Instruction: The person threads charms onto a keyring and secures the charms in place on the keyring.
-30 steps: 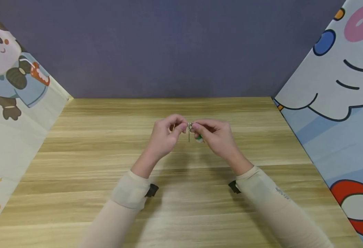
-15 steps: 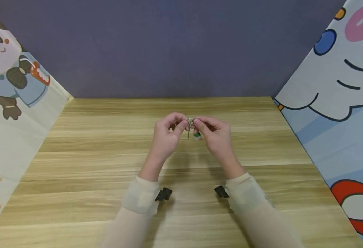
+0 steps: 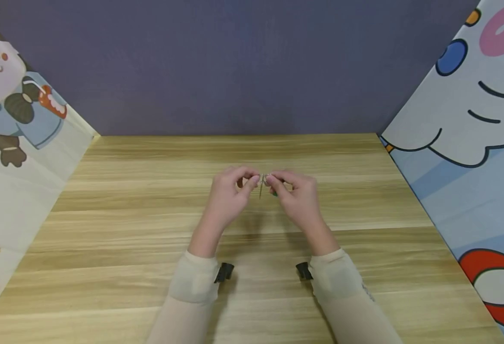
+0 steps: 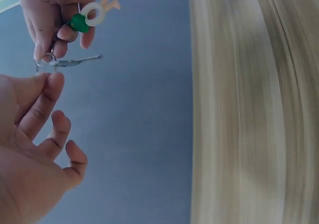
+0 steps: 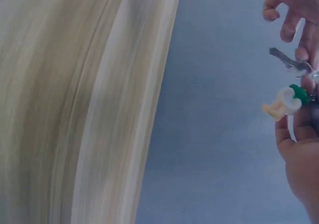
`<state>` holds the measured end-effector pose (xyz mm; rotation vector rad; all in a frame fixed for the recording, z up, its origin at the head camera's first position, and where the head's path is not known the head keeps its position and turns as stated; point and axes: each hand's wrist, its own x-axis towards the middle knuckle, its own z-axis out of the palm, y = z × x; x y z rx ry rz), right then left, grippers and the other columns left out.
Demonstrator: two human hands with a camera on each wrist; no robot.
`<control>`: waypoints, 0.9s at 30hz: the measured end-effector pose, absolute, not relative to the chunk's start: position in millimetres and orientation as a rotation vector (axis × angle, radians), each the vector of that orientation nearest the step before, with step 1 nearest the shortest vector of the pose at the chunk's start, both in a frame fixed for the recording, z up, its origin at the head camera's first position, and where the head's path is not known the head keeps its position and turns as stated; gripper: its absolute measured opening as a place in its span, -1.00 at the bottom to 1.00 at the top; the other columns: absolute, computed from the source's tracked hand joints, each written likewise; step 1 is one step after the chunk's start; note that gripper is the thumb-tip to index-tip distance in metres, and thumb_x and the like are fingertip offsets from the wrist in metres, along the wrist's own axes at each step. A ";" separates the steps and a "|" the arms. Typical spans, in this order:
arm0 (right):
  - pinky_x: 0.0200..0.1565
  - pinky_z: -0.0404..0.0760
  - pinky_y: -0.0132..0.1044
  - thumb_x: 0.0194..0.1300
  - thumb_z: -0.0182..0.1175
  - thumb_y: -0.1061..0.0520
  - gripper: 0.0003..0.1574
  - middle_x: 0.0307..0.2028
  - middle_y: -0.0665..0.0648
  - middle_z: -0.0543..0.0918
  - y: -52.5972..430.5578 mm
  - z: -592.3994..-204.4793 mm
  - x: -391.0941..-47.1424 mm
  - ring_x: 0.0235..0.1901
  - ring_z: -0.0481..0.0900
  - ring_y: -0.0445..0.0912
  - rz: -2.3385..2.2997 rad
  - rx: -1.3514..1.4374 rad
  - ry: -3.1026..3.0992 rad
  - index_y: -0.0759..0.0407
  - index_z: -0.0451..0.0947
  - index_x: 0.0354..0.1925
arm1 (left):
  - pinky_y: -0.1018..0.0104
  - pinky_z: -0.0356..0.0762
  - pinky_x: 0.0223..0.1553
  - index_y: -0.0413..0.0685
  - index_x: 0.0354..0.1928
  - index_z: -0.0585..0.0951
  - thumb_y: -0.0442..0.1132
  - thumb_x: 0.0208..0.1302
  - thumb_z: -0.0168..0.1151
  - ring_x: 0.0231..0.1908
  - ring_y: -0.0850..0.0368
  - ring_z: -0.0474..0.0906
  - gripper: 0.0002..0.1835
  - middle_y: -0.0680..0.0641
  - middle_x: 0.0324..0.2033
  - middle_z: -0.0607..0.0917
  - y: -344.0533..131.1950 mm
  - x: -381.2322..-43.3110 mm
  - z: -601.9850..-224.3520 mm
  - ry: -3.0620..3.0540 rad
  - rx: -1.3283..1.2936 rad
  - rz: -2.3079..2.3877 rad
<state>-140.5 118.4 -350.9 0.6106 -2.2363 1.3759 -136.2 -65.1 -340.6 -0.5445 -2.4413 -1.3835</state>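
Over the middle of the table, both hands meet at a small metal key ring [image 4: 51, 57]. My left hand [image 3: 227, 193] pinches its left side between thumb and index finger, while the other fingers stay loosely bent. From the opposite side my right hand [image 3: 302, 195] pinches the ring with thumb and forefinger. A metal key [image 5: 289, 60] hangs from the ring between the hands, its blade pointing down in the head view. Beside the right fingers dangles a charm [image 4: 79, 23] with green, white and peach parts; the head view shows only a bit of its green.
The wood-grain table [image 3: 118, 229] meets a dark blue-grey back panel [image 3: 235, 67]. Printed cartoon panels stand at the left [image 3: 15, 200] and right [image 3: 458, 157]. Black wrist cameras [image 3: 224, 272] protrude from both sleeve cuffs.
Since half a second ago both hands have come slightly nearer the body with the key ring. The charm is now more hidden behind the right fingers. Both forearms sit closer together than a second ago.
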 end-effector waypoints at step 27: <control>-0.36 0.77 -0.23 0.32 0.44 0.32 -0.91 -0.37 0.25 0.84 123.7 -355.6 -138.5 -0.49 0.79 -0.03 1.013 0.832 -2.128 0.38 0.81 -0.23 | -0.09 0.53 -0.05 -0.06 -0.20 0.82 -0.26 0.44 0.37 -0.25 -0.04 0.73 -0.91 -0.04 -0.25 0.89 -55.4 -124.3 -338.9 -2.399 -0.503 -0.955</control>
